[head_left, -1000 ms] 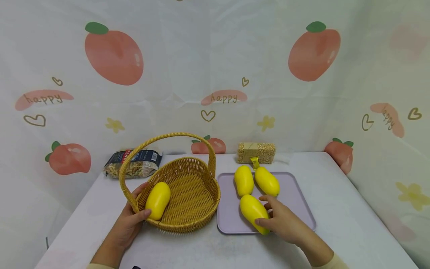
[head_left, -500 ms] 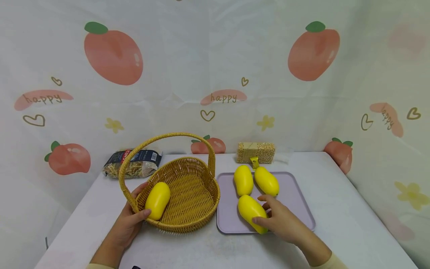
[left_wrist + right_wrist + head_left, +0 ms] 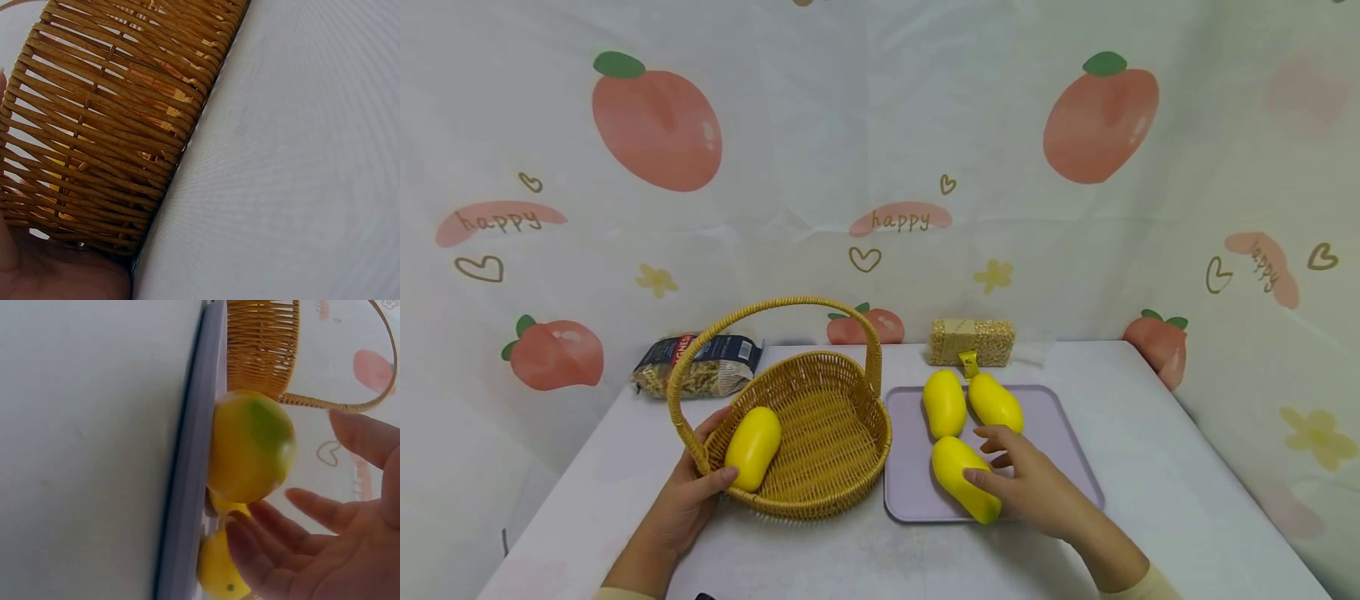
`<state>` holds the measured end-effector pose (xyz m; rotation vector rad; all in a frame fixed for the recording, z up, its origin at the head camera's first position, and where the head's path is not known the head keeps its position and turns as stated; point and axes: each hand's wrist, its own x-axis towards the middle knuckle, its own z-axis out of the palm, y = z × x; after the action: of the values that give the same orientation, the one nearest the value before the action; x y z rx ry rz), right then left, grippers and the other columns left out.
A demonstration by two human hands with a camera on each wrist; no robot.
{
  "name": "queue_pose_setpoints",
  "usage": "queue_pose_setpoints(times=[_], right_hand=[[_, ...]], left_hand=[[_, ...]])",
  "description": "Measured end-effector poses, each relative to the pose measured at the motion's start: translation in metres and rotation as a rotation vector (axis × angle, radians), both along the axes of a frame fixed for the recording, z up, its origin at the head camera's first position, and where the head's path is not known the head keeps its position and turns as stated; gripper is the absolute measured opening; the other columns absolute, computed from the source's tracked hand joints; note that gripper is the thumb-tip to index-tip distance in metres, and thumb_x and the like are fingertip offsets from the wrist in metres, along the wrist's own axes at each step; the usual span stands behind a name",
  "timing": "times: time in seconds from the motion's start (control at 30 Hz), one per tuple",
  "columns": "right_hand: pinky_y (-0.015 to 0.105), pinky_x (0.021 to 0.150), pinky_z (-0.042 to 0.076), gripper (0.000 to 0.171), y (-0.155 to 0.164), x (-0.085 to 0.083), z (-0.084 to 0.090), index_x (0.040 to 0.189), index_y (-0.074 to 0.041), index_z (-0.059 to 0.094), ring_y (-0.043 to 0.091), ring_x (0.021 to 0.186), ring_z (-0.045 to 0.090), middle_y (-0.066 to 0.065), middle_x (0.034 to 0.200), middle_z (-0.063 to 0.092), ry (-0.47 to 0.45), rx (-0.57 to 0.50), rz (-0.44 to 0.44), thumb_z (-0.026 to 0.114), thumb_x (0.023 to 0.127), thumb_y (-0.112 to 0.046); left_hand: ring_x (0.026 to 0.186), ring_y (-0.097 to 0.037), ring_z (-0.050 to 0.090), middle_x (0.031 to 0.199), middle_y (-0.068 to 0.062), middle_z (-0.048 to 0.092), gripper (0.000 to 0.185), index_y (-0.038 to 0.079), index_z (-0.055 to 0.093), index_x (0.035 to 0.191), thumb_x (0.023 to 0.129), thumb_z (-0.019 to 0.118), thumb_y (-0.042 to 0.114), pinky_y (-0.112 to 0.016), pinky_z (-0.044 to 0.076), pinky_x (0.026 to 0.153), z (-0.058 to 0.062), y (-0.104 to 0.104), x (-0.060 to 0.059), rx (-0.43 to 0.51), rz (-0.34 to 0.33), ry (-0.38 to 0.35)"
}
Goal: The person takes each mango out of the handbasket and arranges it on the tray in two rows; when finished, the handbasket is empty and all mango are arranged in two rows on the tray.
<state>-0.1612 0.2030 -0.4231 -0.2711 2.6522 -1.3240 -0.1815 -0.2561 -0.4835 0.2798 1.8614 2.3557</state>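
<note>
Right hand (image 3: 1030,487) over near mango (image 3: 966,490) on tray (image 3: 1075,467), right of basket (image 3: 842,492). Fingers spread, thumb touching fruit, not yet closed; in wrist view palm still off it. We'd wrap fingers round middle of fruit before lifting, keep clear of two mangoes (image 3: 972,402) behind. Left hand (image 3: 688,500) grips basket rim, thumb against mango (image 3: 752,447) inside; we keep basket steady.

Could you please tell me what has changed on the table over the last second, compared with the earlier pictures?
The right hand has shifted slightly on the nearest mango on the tray, its fingers now looser and spread rather than closed round it; the mango has barely moved. The left hand still holds the basket rim beside the mango inside. The two far mangoes stay put.
</note>
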Motion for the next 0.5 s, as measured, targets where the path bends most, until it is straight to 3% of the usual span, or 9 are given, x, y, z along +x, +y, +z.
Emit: queue_pose_setpoints(times=[0.13, 0.3, 0.5], right_hand=[[0.048, 0.087, 0.046, 0.052, 0.001, 0.0, 0.003, 0.128, -0.02, 0.052, 0.028, 0.109, 0.054, 0.007, 0.126, 0.054, 0.079, -0.052, -0.015, 0.066, 0.087, -0.048], [0.042, 0.087, 0.047, 0.041, 0.0, -0.001, 0.008, 0.128, -0.021, 0.052, 0.022, 0.11, 0.053, -0.001, 0.127, 0.054, 0.183, -0.167, -0.036, 0.059, 0.093, -0.042], [0.037, 0.087, 0.049, 0.034, -0.004, -0.001, 0.013, 0.137, -0.017, 0.044, 0.028, 0.114, 0.05, 0.004, 0.131, 0.05, 0.281, -0.402, 0.112, 0.045, 0.102, -0.018]], left_hand=[[0.138, -0.023, 0.022, 0.157, -0.006, 0.011, 0.076, 0.024, 0.018, 0.154, 0.092, 0.054, -0.003, -0.022, 0.033, 0.102, -0.001, 0.0, -0.001, 0.003, 0.001, -0.002], [0.137, -0.023, 0.022, 0.157, -0.006, 0.011, 0.076, 0.024, 0.018, 0.154, 0.092, 0.053, -0.003, -0.021, 0.033, 0.101, -0.001, 0.0, 0.0, 0.002, 0.001, 0.001], [0.137, -0.023, 0.021, 0.157, -0.005, 0.011, 0.076, 0.024, 0.019, 0.154, 0.092, 0.054, -0.003, -0.021, 0.033, 0.101, 0.002, 0.001, 0.0, -0.001, 0.005, -0.005]])
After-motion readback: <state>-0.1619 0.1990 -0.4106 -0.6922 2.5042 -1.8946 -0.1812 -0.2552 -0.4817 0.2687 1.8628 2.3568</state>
